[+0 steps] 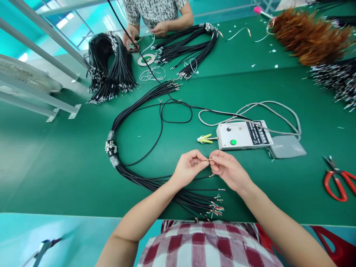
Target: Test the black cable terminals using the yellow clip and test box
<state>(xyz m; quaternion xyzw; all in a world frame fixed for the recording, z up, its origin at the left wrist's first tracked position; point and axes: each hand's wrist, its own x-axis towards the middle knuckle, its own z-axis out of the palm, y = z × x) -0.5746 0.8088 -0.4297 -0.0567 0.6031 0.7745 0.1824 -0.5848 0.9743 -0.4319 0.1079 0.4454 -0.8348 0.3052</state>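
Note:
Both hands meet near the middle of the green table. Thumb and fingers of my left hand (191, 167) pinch a thin copper-coloured wire end (210, 159). My right hand (226, 167) pinches the same wire from the other side, fingertips almost touching. Under my left forearm runs a bundle of black cables (139, 178), curved and bound with clips at the left, its stripped coloured ends near the table's front edge. Just beyond my hands lies a white box (236, 137) with a green button and a yellow-green clip-like tip (205, 138).
A grey pedal (287, 146) adjoins the box. Red-handled cutters (338, 181) lie at the right. Across the table (239, 89), a person (158, 15) handles white thread beside more black cable bundles (111, 66). Brown fibres (308, 35) lie at the back right.

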